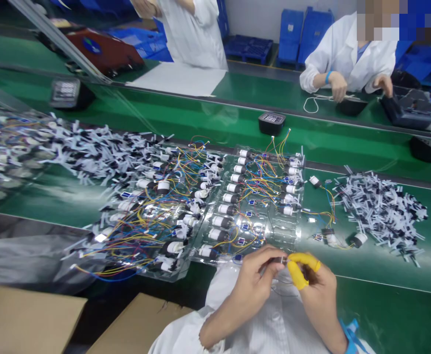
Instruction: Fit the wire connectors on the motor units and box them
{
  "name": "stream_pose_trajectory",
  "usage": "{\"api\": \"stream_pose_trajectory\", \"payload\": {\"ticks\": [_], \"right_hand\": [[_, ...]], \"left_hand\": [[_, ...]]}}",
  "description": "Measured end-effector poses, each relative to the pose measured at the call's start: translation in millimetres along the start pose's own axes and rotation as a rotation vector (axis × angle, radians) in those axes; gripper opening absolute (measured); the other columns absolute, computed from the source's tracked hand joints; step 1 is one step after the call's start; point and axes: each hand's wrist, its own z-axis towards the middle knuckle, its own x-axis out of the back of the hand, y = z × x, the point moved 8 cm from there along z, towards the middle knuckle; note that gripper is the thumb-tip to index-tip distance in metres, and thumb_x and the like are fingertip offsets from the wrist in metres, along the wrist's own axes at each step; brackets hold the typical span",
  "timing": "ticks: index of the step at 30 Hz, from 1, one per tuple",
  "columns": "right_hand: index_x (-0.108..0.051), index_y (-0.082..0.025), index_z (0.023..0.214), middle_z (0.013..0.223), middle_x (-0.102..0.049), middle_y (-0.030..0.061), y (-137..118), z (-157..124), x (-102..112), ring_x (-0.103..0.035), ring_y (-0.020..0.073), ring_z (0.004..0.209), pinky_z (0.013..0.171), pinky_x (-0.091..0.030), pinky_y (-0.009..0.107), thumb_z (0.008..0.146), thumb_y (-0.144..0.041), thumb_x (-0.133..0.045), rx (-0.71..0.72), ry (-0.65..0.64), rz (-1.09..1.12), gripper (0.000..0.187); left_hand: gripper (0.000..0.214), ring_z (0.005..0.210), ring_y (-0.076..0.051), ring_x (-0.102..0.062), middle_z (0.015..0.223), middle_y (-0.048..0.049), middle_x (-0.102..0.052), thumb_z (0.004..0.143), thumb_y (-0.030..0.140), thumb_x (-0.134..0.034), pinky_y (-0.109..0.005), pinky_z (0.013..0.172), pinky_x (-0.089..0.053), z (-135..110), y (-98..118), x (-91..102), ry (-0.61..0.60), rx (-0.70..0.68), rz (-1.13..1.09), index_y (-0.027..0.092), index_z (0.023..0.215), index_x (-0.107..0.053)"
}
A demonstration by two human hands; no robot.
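Observation:
At the front edge of the green bench, my left hand (254, 281) pinches a small dark part (281, 260) between thumb and fingertips. My right hand (321, 290), with yellow finger covers on two digits, meets it from the other side, its fingertips closed at the same spot. Thin dark wires hang below the fingers. What exactly the part is cannot be made out. Just beyond my hands lies a clear plastic tray (280, 227) with rows of white-and-black cylinders, small blue boards and coloured wires. A second similar tray (181, 273) lies to its left.
Piles of black-and-white strips (385, 209) lie right and left. A few loose wired cylinders (358, 240) rest near the right pile. Black display boxes (271, 123) stand further back. Two co-workers in white coats (197, 37) are across the bench; cardboard boxes (23, 319) stand at lower left.

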Motion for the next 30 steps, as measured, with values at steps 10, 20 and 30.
{"api": "stream_pose_trajectory", "payload": {"ticks": [10, 20, 30], "right_hand": [[-0.081, -0.027, 0.096, 0.071, -0.064, -0.0046, -4.9, -2.9, -3.6, -0.056, 0.0107, 0.058, 0.054, -0.045, 0.018, 0.089, -0.015, -0.074, 0.063, -0.005, -0.055, 0.016], [-0.082, -0.025, 0.093, 0.077, -0.075, -0.0004, 4.1, -4.5, 2.6, -0.064, 0.0121, 0.059, 0.056, -0.052, 0.018, 0.086, -0.016, -0.076, 0.020, 0.081, 0.007, 0.013], [-0.081, -0.022, 0.085, 0.074, -0.076, 0.0016, 4.5, -2.6, -0.6, -0.066, 0.0131, 0.058, 0.054, -0.054, 0.018, 0.084, -0.020, -0.077, -0.042, 0.131, 0.045, 0.004]], "left_hand": [[0.028, 0.074, -0.013, -0.066, 0.088, -0.0015, -0.075, 0.092, 0.005, -0.062, -0.022, 0.068, -0.050, -1.1, 4.4, 3.1, 0.032, -0.075, 0.071, 0.023, 0.100, -0.081], [0.029, 0.079, -0.014, -0.070, 0.089, -0.0025, -0.076, 0.092, 0.002, -0.058, -0.022, 0.072, -0.052, 6.3, 21.9, -0.5, -0.007, -0.196, 0.197, 0.020, 0.101, -0.079], [0.027, 0.079, -0.015, -0.069, 0.089, -0.0024, -0.076, 0.094, 0.003, -0.059, -0.023, 0.072, -0.052, 2.4, 17.0, -0.1, -0.012, -0.179, 0.195, 0.021, 0.102, -0.078]]}}
